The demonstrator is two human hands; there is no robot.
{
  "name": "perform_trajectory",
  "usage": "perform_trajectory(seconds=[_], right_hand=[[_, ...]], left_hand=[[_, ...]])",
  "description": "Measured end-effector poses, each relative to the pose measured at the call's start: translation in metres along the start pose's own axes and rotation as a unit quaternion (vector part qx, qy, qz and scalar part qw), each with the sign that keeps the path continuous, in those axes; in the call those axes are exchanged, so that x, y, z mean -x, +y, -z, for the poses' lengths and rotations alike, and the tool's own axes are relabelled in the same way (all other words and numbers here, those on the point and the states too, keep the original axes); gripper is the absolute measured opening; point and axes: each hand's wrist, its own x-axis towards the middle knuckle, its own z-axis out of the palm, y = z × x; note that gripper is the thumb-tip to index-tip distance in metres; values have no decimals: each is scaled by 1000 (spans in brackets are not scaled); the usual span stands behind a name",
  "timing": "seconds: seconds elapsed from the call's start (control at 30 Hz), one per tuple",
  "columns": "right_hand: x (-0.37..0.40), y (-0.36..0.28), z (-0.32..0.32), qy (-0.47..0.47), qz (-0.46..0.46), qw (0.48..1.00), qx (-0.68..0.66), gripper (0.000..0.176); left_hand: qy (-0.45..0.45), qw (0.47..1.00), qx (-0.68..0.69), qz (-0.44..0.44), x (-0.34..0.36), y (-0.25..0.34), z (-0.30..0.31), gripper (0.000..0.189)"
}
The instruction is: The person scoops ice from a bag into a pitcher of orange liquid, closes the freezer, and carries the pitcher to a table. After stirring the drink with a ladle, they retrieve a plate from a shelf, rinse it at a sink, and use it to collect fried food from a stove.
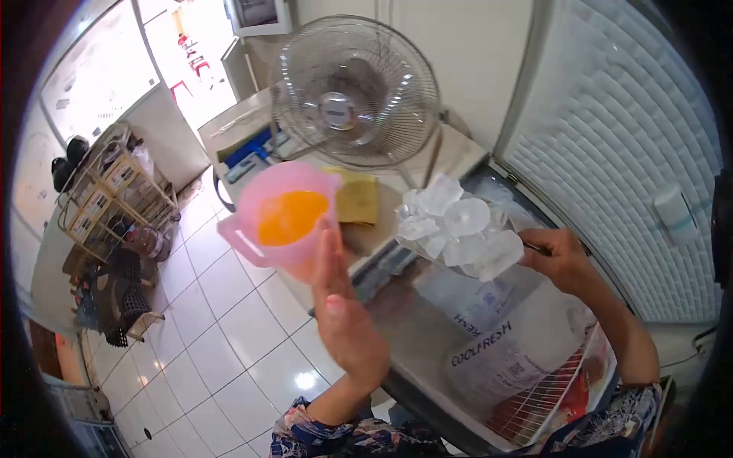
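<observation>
My left hand holds up a pink plastic jug with orange liquid inside, over the tiled floor beside an open chest freezer. My right hand grips the handle of a scoop heaped with ice cubes, lifted above the freezer and just right of the jug. A clear bag of ice printed "COOLFRESH" lies in the freezer under my right arm.
The freezer lid stands raised on the right. A round fan sits on a counter behind the jug, beside a yellow cloth. A wire rack of goods stands at left; a red wire basket sits in the freezer.
</observation>
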Motion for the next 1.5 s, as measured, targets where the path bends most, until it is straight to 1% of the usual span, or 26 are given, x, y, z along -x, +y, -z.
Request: perform_trajectory(seconds=[0.07,0.27,0.33,0.4,0.5,0.53,0.6,0.63,0.7,0.73,0.8,0.83,0.9,0.97,1.0,1.07,1.1,1.13,1.17,1.23,1.3,1.33,1.37,1.4,1.47,1.5], right_hand=[[-33,-26,-18,-15,2,1000,13,36],[-129,-60,-73,-89,41,995,-23,33],[-157,-72,-83,-63,169,980,84,34],[-179,-90,-88,-52,176,973,141,32],[-193,-141,-94,-56,225,877,420,23],[-196,-153,-101,-58,224,877,420,23],[-197,-167,-113,-42,285,771,568,18],[-193,-170,-116,-44,283,772,568,18],[-180,-170,-122,103,370,680,625,20],[-173,-167,-123,101,367,680,626,20],[-159,-157,-122,177,336,693,613,17],[-150,-152,-117,177,333,694,614,17],[-124,-143,-95,214,230,783,538,11],[-92,-119,-66,204,116,874,425,17],[-73,-97,-53,207,105,874,426,17],[-27,-41,-25,244,-19,955,166,27],[0,-11,-9,256,-46,950,172,27],[31,21,6,248,-143,957,45,28],[66,53,20,245,-233,937,-84,31],[135,134,32,312,-281,904,-77,28],[200,186,47,370,-313,872,-70,25],[217,211,47,312,-364,862,164,23],[240,230,52,223,-399,803,383,22],[261,257,51,224,-413,797,380,22],[282,316,51,120,-437,776,438,27],[282,339,51,116,-443,776,433,27]], left_hand=[[58,996,-32,-60,-16,10,34,59],[156,979,-105,-79,-70,20,122,55],[181,972,-133,-76,-83,20,146,53],[187,969,-137,-88,-93,25,164,51],[236,954,-149,-104,-103,28,184,55],[237,955,-150,-102,-105,28,187,55],[236,955,-149,-100,-107,28,189,55],[235,956,-149,-98,-108,26,190,55],[224,958,-157,-82,-106,20,189,55],[223,959,-156,-80,-105,16,186,55],[206,964,-153,-65,-101,11,180,51],[203,965,-153,-65,-98,11,175,51],[199,965,-153,-77,-92,10,160,53],[179,967,-158,-94,-79,7,139,53],[163,967,-163,-111,-70,4,127,53],[122,972,-163,-116,-46,-10,99,53],[91,975,-164,-121,-30,-18,82,53],[52,980,-163,-101,-13,-24,61,53],[0,986,-148,-77,5,-34,42,51],[-80,990,-110,-29,45,-53,-3,48],[-219,961,-170,1,83,-71,-51,40],[-237,959,-158,4,102,-96,-72,40],[-308,938,-155,32,125,-114,-96,38],[-375,912,-155,58,147,-134,-117,36],[-477,855,-187,76,181,-172,-170,36],[-518,831,-189,74,199,-203,-194,38]])
